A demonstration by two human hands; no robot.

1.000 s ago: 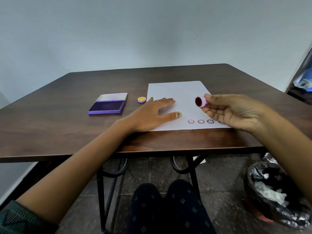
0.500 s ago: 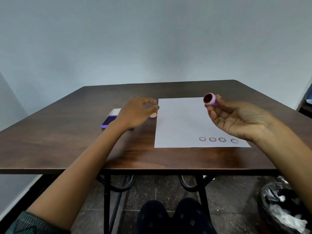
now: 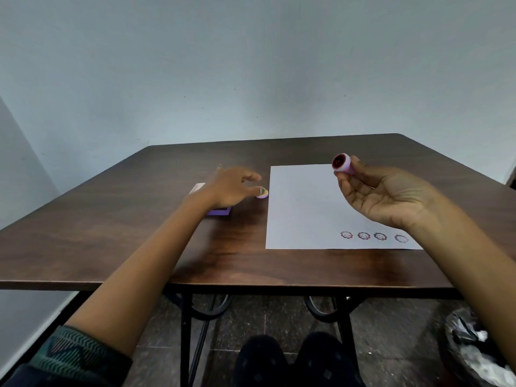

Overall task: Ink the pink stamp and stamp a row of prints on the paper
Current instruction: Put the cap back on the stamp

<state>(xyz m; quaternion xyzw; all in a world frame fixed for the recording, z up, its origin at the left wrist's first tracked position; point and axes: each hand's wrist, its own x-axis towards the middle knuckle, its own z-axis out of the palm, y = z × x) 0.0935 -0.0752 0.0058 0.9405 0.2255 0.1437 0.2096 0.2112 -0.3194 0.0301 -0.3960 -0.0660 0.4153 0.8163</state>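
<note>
Stamp lifted off the sheet, its cap about to be picked up

The table (image 3: 139,219) carries the paper (image 3: 301,208) at its centre, set square to the near edge, likely to keep the row straight. The right hand (image 3: 391,199), at 2 o'clock from the paper's middle, pinches the pink stamp (image 3: 343,163) in its fingertips, inked face turned toward the camera and clear of the sheet, probably to avoid smudging. The left hand (image 3: 229,188), at 9 o'clock, hangs open with fingers curled, touching or just over the small round cap (image 3: 262,193). The ink pad (image 3: 219,210) lies mostly hidden under it. Four prints (image 3: 374,236) line the sheet's near right corner, at 5 o'clock.
</note>
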